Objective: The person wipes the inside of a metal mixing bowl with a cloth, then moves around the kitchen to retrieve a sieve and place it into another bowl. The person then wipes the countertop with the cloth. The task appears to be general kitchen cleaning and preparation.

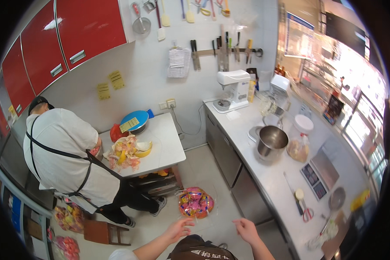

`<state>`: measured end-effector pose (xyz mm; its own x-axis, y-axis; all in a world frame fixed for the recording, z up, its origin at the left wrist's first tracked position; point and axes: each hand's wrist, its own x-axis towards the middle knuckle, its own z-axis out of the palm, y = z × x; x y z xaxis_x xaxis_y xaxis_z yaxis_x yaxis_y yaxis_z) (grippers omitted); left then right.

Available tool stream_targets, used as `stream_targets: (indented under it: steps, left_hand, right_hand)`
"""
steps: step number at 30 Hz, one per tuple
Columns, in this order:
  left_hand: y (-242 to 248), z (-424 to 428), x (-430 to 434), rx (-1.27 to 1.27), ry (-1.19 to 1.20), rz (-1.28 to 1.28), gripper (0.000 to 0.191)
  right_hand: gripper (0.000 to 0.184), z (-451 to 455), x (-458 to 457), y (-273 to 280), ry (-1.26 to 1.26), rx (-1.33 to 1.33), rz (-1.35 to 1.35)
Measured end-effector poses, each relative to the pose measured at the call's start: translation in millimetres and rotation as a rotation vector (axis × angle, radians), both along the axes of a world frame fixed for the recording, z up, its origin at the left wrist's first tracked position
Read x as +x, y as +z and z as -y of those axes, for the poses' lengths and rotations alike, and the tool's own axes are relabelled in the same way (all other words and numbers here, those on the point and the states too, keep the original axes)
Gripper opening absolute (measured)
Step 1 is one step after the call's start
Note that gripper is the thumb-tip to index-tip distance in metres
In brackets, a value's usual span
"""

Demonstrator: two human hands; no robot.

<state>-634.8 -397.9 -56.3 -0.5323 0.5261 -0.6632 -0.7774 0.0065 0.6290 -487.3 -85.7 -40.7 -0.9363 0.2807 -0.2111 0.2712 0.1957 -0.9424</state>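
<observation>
My left hand (179, 230) is held out before my dark apron (198, 250), fingers apart and loosely bent, with nothing visible in it. Opposite it, my right hand (246, 230) hovers with the index finger pointing inward and the other fingers partly curled; I see nothing in its grasp. Just beyond the left fingertips, a round pink and gold package (196, 203) in shiny wrapping appears low, over the floor. Whether the left fingers touch its transparent edge cannot be told.
A co-worker (68, 156) in a white shirt stands left at a table (169, 143) bearing pomelo peel (126, 151). A wooden stool (97, 232) is behind them. The right counter (247, 152) holds a steel mixing bowl (273, 139), scale (320, 174), scissors (308, 214) and stand mixer (235, 89).
</observation>
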Motion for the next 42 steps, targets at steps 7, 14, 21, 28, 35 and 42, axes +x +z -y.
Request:
stream_targets:
  steps: [7, 14, 21, 28, 35, 42]
  left_hand:
    - [-27.2, -2.9, -98.1, 0.165, 0.450, -0.002, 0.031]
    - [-38.4, -23.8, -178.6, 0.242, 0.614, -0.039, 0.030]
    - [-31.4, -13.6, -205.0, 0.086, 0.767, -0.039, 0.028]
    - [14.4, -38.2, -355.5, -0.081, 0.923, -0.220, 0.027]
    - [142.8, -91.1, -534.1, -0.264, 0.878, -0.544, 0.030]
    - [220.8, -86.0, -669.6, -0.420, 0.626, -0.707, 0.026]
  right_hand:
    - [0.024, -51.8, -247.7, 54.1, 0.329, -0.013, -0.094]
    - [0.023, -64.6, -424.4, 104.8, 0.472, -0.239, -0.065]
    - [0.022, -64.9, -657.1, 191.9, 0.532, -0.131, -0.221]
    - [0.032, -29.9, -940.6, 335.7, 0.583, -0.144, -0.774]
    - [0.059, 74.6, -1164.0, 519.8, 0.312, 0.108, -1.223]
    - [0.045, 127.0, -1214.4, 578.4, 0.602, -0.018, -1.124]
